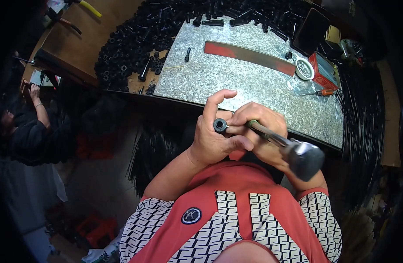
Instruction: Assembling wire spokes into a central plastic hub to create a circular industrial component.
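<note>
Red shirt (243, 210), short black-and-cream patterned sleeves (144, 219), matching chest panels (226, 212); round dark badge (191, 215) below the left hand (208, 136)

Before the near edge of the counter (188, 90), the left hand (206, 139) holds a black tube (219, 126) in its fingers, while the right hand (271, 120) grips a hammer (293, 150), its dark head blurred. A red-and-grey strip (249, 58) lies toward the far edge; a white bowl (304, 69) stands near the right edge, beside a red box (323, 73).
</note>
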`<state>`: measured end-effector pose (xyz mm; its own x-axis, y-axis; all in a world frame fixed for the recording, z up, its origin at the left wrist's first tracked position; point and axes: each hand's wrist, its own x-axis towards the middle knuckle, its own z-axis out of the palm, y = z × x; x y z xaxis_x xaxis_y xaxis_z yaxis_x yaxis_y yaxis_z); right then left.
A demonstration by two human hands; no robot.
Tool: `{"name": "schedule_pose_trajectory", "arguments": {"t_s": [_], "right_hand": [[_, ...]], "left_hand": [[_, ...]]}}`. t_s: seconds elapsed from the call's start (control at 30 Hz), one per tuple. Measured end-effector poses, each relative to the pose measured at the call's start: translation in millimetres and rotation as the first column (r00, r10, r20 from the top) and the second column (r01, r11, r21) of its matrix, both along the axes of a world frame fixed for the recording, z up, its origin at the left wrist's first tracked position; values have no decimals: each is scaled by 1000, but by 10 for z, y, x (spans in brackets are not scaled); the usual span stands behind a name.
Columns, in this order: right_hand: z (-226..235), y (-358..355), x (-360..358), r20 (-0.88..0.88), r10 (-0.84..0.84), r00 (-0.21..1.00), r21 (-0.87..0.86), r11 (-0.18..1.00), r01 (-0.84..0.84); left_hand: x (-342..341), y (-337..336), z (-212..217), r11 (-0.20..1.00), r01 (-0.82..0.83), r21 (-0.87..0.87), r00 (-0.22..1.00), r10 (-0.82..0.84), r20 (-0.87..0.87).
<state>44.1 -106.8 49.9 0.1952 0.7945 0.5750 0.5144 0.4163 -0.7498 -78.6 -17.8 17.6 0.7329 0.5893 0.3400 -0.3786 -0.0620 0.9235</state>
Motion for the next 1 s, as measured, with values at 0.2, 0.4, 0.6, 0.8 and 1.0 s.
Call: {"name": "schedule_pose_trajectory", "arguments": {"t_s": [0.2,0.4,0.6,0.8,1.0], "right_hand": [[157,27,-4,112,-45,993,-84,995,54],[243,-217,174,45,43,998,-529,849,-13],[327,-577,324,592,75,803,-433,869,239],[329,-627,247,725,-15,688,-304,891,339],[300,-648,282,803,-107,586,-189,887,420]], "left_hand": [[-73,67,59,997,23,-76,982,-37,-186],[-187,219,-15,976,-29,-214,997,42,57],[-224,323,-33,982,-76,-172,997,80,17],[-102,251,-59,997,-51,49,997,54,-58],[-46,215,-26,992,-86,91,989,96,-114]]}}
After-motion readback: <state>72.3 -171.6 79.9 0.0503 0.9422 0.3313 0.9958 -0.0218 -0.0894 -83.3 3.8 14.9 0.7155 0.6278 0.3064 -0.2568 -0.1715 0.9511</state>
